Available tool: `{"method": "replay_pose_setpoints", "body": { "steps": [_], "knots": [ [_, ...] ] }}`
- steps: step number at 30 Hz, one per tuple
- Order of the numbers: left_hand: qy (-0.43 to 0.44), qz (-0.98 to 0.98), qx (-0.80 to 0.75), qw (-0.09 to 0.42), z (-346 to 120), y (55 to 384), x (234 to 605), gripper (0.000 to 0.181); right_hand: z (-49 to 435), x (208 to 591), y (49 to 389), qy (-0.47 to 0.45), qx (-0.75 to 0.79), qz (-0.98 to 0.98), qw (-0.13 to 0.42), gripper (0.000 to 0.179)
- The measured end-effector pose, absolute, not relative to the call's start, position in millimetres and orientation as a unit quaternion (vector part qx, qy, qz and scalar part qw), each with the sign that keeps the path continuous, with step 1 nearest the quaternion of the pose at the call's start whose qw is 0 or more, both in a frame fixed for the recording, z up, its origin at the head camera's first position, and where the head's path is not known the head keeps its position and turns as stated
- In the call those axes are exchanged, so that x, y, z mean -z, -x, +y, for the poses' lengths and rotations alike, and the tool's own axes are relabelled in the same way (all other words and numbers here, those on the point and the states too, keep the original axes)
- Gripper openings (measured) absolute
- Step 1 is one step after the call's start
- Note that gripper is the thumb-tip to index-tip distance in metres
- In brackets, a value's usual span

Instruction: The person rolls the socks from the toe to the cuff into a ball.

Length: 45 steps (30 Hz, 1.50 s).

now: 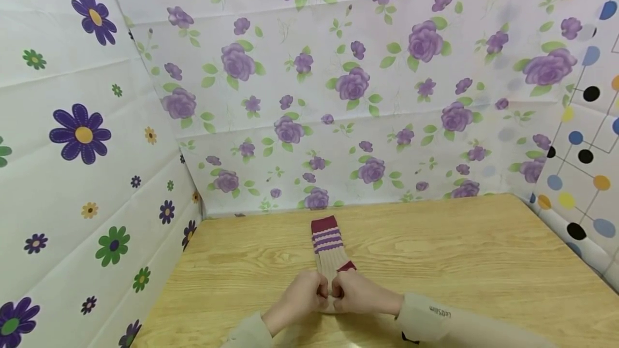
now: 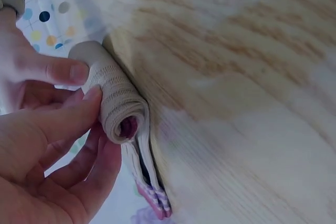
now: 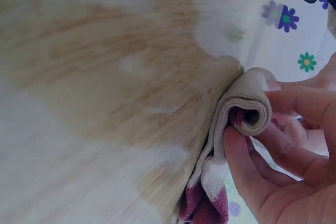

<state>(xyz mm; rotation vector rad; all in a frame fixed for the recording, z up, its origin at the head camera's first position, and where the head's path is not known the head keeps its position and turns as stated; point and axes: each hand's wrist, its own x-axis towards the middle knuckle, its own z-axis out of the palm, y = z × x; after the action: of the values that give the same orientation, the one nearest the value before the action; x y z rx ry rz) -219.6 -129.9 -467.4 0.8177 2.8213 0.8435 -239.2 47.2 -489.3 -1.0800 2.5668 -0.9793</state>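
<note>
A layered pair of beige knit socks lies flat on the wooden table, with a maroon cuff and purple stripes at the far end and a maroon heel patch on the right side. The near end is wound into a roll, and maroon fabric shows at its core. My left hand pinches one end of this roll between thumb and fingers. At the other end my right hand grips it likewise, thumb and fingers curled about it. In the head view both hands cover most of the roll.
The wooden table spreads out on both sides of the socks. Behind it hangs a sheet with purple roses. A daisy-print sheet stands at the left, and a dotted sheet at the right.
</note>
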Motion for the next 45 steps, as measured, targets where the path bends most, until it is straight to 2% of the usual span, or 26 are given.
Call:
{"method": "replay_pose_setpoints", "body": {
  "steps": [4, 12, 15, 20, 24, 33, 41, 45],
  "knots": [
    [-0.29, 0.928, -0.235, 0.009, -128.4, 218.9, 467.5, 0.022, 49.3, 489.4, 243.1, 0.363, 0.347, 0.858, 0.106, 0.016],
    [-0.341, 0.926, -0.156, -0.037, -128.3, 212.7, 467.9, 0.014, 50.3, 490.0, 246.4, 0.332, 0.369, 0.857, 0.137, 0.014],
    [-0.355, 0.927, -0.11, -0.042, -128.4, 209.3, 468.2, 0.012, 50.2, 488.9, 245.6, 0.319, 0.37, 0.862, 0.135, 0.013],
    [-0.351, 0.934, -0.056, -0.02, -126.4, 205.9, 468.4, 0.024, 50.5, 486.5, 244.6, 0.319, 0.369, 0.864, 0.123, 0.012],
    [-0.348, 0.937, -0.019, -0.024, -123.4, 205.1, 468.9, 0.029, 50.8, 486.4, 246.3, 0.325, 0.37, 0.862, 0.119, 0.011],
    [-0.378, 0.922, 0.008, -0.086, -121.8, 212.4, 474.5, 0.029, 52.7, 487.1, 251.1, 0.316, 0.376, 0.861, 0.134, 0.014],
    [-0.383, 0.921, 0.004, -0.068, -121.7, 214.7, 473.1, 0.029, 51.9, 483.1, 247.7, 0.327, 0.342, 0.873, 0.123, 0.011],
    [-0.386, 0.921, -0.027, -0.051, -123.0, 218.4, 473.2, 0.025, 52.0, 483.0, 243.0, 0.342, 0.318, 0.88, 0.082, 0.013]
  ]
}}
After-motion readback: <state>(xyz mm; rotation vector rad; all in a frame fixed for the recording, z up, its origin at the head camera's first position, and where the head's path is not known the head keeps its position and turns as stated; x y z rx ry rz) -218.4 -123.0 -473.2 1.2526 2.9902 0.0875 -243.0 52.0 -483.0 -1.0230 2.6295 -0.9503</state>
